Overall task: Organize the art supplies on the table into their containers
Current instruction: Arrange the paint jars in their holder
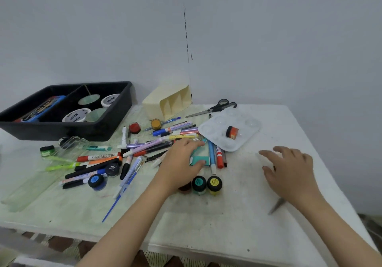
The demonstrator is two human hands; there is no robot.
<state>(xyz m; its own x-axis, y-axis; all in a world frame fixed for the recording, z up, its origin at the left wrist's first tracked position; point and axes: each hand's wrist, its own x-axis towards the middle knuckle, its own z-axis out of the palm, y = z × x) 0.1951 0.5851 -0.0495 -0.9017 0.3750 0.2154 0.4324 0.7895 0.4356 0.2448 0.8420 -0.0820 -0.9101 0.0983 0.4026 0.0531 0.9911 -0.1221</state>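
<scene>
Markers and pens (144,149) lie scattered across the middle of the white table (237,215). My left hand (182,161) rests on a teal box (199,160) at the right end of the pile, thumb and fingers closed around it. My right hand (289,169) hovers with fingers spread over bare table to the right, holding nothing. Small paint jars stand near my left wrist: a teal one (199,184) and a yellow one (214,184). A black divided tray (115,122) sits at the back left. A cream pen holder (165,101) lies on its side behind the pile.
Scissors (217,107) lie at the back. A white paint palette (244,142) holds an orange jar (232,132). A clear plastic case (72,144) and green sleeve (26,190) lie at the left. A dark blade-like tool (276,205) lies under my right wrist.
</scene>
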